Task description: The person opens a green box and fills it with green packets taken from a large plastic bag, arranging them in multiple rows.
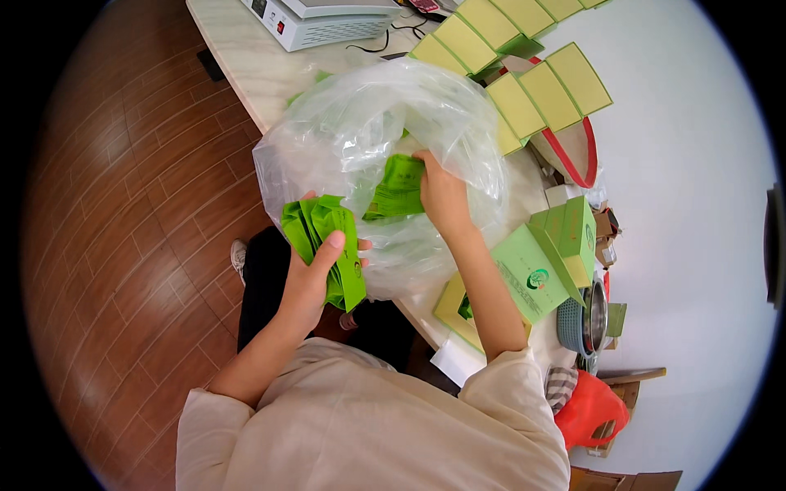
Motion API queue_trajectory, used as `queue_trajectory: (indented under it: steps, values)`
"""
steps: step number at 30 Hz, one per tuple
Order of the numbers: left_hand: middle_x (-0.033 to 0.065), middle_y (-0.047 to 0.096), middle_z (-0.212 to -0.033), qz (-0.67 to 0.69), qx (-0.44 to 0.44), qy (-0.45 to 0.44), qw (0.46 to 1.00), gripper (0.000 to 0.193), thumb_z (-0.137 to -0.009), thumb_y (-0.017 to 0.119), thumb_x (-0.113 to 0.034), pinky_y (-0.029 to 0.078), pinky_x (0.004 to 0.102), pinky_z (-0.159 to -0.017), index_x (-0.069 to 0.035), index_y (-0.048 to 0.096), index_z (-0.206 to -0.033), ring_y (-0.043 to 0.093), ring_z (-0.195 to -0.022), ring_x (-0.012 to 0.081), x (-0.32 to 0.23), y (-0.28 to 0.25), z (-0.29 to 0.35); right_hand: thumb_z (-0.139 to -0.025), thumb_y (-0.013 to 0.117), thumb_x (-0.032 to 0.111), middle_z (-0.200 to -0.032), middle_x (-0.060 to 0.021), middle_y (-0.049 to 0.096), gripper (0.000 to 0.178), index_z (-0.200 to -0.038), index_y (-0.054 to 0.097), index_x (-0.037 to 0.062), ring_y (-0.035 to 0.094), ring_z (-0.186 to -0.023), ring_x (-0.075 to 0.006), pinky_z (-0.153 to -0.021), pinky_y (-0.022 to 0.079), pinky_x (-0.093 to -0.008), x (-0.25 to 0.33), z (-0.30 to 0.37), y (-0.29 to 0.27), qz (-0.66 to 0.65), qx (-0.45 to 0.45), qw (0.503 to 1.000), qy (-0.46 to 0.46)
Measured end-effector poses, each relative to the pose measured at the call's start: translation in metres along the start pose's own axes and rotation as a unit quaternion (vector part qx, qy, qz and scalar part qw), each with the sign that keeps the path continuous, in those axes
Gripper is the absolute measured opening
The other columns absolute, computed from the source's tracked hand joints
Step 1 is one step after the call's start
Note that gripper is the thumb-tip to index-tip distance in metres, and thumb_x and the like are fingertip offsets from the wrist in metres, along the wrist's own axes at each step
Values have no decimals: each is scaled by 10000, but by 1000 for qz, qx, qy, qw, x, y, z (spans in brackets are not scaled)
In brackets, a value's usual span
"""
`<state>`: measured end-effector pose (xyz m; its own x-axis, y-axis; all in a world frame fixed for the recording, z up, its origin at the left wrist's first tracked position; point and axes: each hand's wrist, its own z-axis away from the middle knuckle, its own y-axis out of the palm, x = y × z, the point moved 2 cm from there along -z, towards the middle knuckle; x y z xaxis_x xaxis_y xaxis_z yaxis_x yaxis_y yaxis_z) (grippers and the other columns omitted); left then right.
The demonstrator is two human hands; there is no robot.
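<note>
Brn flr (155, 213); pkts (348, 274) in L hand (306, 284)

Brown floor (139, 245) is running beside the table (244, 56)
A white machine (332, 33) is standing on top; a blue basket (567, 329) is sitting near a red bag (586, 407).

A: What is the left hand (309, 277) doing?

B: It is gripping a stack of green packets (315, 225), the thumb lying across their front.

A: And the right hand (445, 193)?

B: It is holding a green packet (397, 188) by its right side at the opening of a clear plastic bag (315, 155). Whether more than one, I am not confirming.

A: Surroundings?

B: The bag is resting on a pale table (233, 69). An open light-green box (528, 266) is standing beside the right arm (489, 286). Yellow-green boxes (542, 96) are lining up beyond, and a white appliance (340, 31) is occupying the far end.
</note>
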<state>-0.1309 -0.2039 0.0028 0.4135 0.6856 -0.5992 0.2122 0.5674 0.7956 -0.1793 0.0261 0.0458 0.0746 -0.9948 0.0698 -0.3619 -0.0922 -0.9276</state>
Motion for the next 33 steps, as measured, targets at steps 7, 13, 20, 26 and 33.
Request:
queue_trajectory:
  steps: [7, 13, 20, 26, 33]
  values:
    - [143, 525, -1226, -50, 1, 3, 999, 571, -932, 522, -362, 512, 373, -797, -65, 329, -1379, 588, -995, 241, -3, 10, 1, -701, 474, -187, -910, -137, 572, 333, -934, 549, 39, 552, -886, -328, -799, 446, -384, 28, 50, -45, -275, -122, 953, 46]
    - [89, 518, -1194, -8, 58, -117, 991, 500, -949, 526, -269, 530, 343, -756, -79, 314, -1360, 590, -977, 189, 14, 22, 6, -667, 544, -145, -981, -102, 582, 288, -861, 557, 68, 547, -1020, -338, -885, 415, -436, 61, 76, -66, -312, -164, 928, -122]
    - [59, 466, -1267, -56, 92, -102, 989, 650, -892, 618, -336, 430, 317, -942, -77, 289, -1388, 488, -1145, 159, 36, 19, 19, -672, 628, -75, -1156, -139, 540, 232, -863, 622, 55, 536, -1063, -344, -881, 450, -417, 86, 109, -45, -314, -201, 909, -188]
    - [67, 553, -1155, -46, 55, -182, 981, 503, -913, 566, -384, 514, 333, -829, -68, 429, -1280, 568, -1023, 183, 36, 19, 25, -742, 699, 20, -1106, -155, 557, 272, -986, 583, 45, 559, -987, -319, -841, 462, -389, 93, 143, -29, -492, -230, 840, -3]
    - [42, 515, -1114, -59, 15, 29, 998, 395, -945, 509, -345, 514, 328, -761, -87, 423, -1232, 514, -982, 144, 44, 42, 21, -680, 762, 68, -804, -101, 598, 282, -910, 604, 26, 579, -694, -266, -612, 469, -329, 90, 184, -48, -310, -259, 915, -9]
